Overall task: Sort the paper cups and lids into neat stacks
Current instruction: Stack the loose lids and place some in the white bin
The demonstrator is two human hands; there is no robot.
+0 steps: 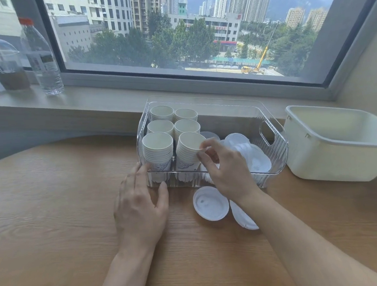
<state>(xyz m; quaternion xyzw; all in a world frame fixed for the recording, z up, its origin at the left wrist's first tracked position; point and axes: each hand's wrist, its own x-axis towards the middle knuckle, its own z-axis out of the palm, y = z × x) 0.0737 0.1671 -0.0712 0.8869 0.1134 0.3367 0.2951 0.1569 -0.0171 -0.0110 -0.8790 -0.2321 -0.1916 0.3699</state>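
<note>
A clear plastic bin [273,159] on the wooden table holds several stacks of white paper cups in its left half. White lids [259,160] lie loosely piled in its right half. My right hand [226,169] reaches over the bin's front wall and pinches the rim of the near right cup stack [187,148], which leans slightly. My left hand [140,204] rests with relaxed fingers against the bin's near left corner, beside the near left cup stack [158,151]. Two lids lie on the table in front of the bin: one round lid [210,203] and another lid [241,217] partly under my right wrist.
An empty cream plastic tub [339,145] stands to the right of the bin. On the window sill at the back left are a water bottle [41,57] and a domed plastic drink cup [5,64]. The wooden table [53,208] stretches left and toward me.
</note>
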